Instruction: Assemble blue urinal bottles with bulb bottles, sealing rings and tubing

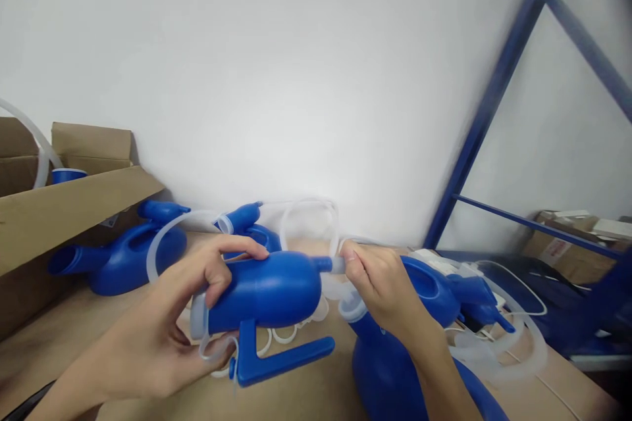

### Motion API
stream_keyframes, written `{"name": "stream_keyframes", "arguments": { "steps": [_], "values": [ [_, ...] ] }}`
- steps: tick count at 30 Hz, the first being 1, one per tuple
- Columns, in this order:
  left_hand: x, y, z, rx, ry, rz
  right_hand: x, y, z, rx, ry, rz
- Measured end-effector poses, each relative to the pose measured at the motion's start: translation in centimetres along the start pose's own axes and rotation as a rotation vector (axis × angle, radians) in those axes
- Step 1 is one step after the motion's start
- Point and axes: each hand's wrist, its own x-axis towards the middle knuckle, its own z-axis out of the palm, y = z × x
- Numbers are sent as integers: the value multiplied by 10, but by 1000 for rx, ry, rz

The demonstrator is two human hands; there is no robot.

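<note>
Gripping the blue bottle (271,289), above the table (573,387), by its white-collared end with the left hand (168,325), wrapping fingers above and below; pinching a cloudy, soft-looking tube (338,266) at the bottle's narrow spout (323,264) with closed fingers of the right hand (378,276). Best, probably, to keep tube and spout in line and avoid denting the bottle's side; impossible to tell how deeply seated. Smooth, round-shouldered plastic, with an angular handle (284,362) beneath the bottle. Just right of the bottle, a bulbous jug (385,368); behind the bottle to the left, a second jug (126,263); farther left, a creased cardboard box (69,207). Beyond the bottle, a matte wall (306,79).
</note>
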Motion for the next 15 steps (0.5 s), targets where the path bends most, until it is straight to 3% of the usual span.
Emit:
{"name": "stream_keyframes", "arguments": {
  "steps": [4,9,15],
  "values": [
    [-2,11,8,207,-11,112,-1,5,-4,43,-92,131],
    [1,20,26,208,11,256,-1,12,-16,114,-252,284],
    [-3,21,45,253,40,393,-11,14,-33,113,-266,254]
  ]
}}
